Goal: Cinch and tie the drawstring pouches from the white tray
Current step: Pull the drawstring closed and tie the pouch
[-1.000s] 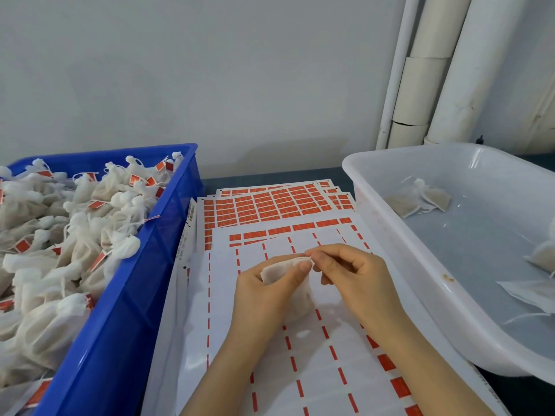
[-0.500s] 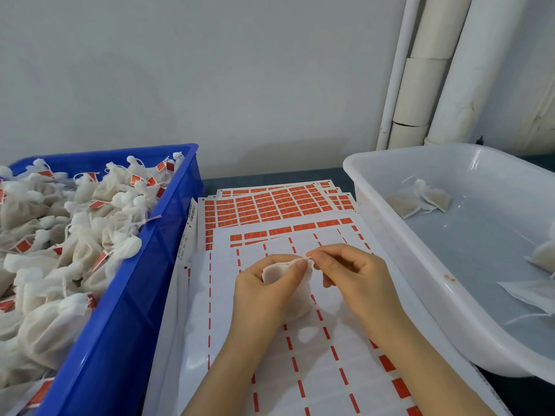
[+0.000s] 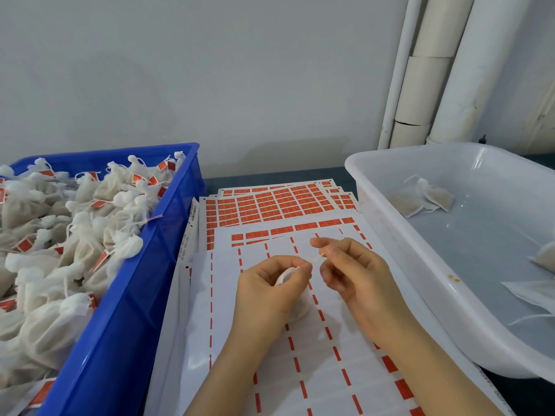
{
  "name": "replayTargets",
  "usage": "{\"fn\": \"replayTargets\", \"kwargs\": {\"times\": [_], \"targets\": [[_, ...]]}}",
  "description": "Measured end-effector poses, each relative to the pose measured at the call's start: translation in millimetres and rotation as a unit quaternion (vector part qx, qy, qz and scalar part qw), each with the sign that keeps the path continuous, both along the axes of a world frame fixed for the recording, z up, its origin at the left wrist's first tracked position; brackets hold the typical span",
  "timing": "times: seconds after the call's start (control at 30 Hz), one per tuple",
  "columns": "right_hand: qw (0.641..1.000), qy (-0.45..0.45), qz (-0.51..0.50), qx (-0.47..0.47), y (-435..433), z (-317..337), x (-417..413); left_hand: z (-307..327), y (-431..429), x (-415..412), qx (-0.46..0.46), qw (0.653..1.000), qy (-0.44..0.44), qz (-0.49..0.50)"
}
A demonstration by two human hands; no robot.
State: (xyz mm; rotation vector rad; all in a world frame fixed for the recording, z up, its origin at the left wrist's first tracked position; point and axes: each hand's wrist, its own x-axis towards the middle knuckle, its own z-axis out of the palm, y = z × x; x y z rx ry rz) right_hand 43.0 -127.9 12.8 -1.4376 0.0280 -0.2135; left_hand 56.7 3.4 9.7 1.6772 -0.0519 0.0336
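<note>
My left hand [image 3: 270, 291] grips a small white drawstring pouch [image 3: 285, 277] over the label sheets; most of the pouch is hidden inside the fingers. My right hand [image 3: 353, 273] is just to its right and pinches the pouch's thin white drawstring [image 3: 317, 258], which runs taut from the pouch's mouth. The white tray [image 3: 387, 226] at the right holds a few flat pouches [image 3: 426, 198] with loose strings.
A blue crate [image 3: 144, 283] at the left is heaped with tied white pouches [image 3: 75, 235] bearing red tags. Sheets of red and white labels [image 3: 270, 205] cover the table between crate and tray. White pipes [image 3: 420, 70] run up the wall behind the tray.
My right hand has moved away to the right and slightly up, drawing the string out from the pouch mouth. My left hand keeps its hold on the pouch in place.
</note>
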Motion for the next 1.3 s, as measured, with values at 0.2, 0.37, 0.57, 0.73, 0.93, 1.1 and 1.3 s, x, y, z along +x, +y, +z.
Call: {"fn": "replayTargets", "kwargs": {"times": [0.2, 0.37, 0.57, 0.73, 0.93, 1.1, 1.3], "targets": [[0.984, 0.003, 0.089, 0.152, -5.7, 3.9, 0.0, -1.3, -2.3, -0.4, 0.039, 0.999, -0.015, -0.008], [0.964, 0.004, 0.096, 0.247, -12.1, 6.8, 3.3, -2.6, 0.4, 2.3, 0.041, 0.999, -0.016, -0.006], [0.979, -0.007, 0.062, 0.193, -11.2, 7.1, 2.9, -3.9, 4.7, 1.3, 0.052, 0.998, -0.025, -0.026], [0.997, 0.0, 0.027, 0.073, -13.0, 4.3, 2.9, -6.1, 7.0, 0.0, 0.059, 0.996, -0.014, -0.063], [0.938, -0.019, 0.014, -0.345, 1.0, -2.5, 0.8, -6.4, 7.4, 2.8, 0.055, 0.995, -0.067, -0.044], [0.919, -0.073, -0.032, -0.385, 1.8, -3.1, -2.1, -9.1, 4.0, 3.7, 0.186, 0.969, -0.162, 0.026], [0.931, -0.106, -0.067, -0.342, 7.0, -0.1, -6.5, -12.2, 9.2, 3.4, 0.264, 0.896, -0.348, 0.078]]}}
